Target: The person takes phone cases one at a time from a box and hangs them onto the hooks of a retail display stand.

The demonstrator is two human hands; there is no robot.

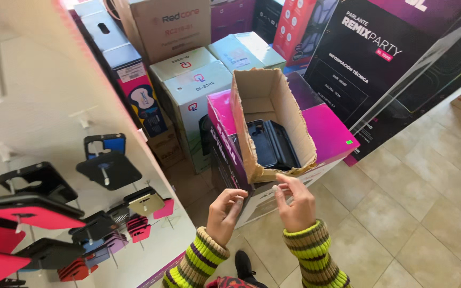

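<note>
- Both our hands are up in front of us, just below the torn front edge of an open cardboard box [273, 114]; striped yellow-and-purple sleeves [308, 248] cover our wrists
- Our right hand [296, 202] has thumb and fingertips pinched loosely together and sits right under the box's ragged lip, almost touching it; we can't tell if there's something tiny between the fingers
- Our left hand [226, 212] is half curled, fingers bent in, gripping nothing we can see; it's a bit lower and to the left of the box
- The cardboard box stands tilted toward us on top of a pink carton [329, 133]; inside lie several dark phone cases [273, 145], stacked on edge against each other
- Behind and around there are more cartons; white ones [198, 85] to the left, a big black-and-purple speaker box [380, 69] to the right
- On our left a white display wall [38, 96] has pegs with phone cases hanging; black ones [108, 168], red ones [33, 213], a gold one [146, 202]
- Beige tiled floor [417, 213] underneath; a black shoe [244, 265] shows between our arms
</note>
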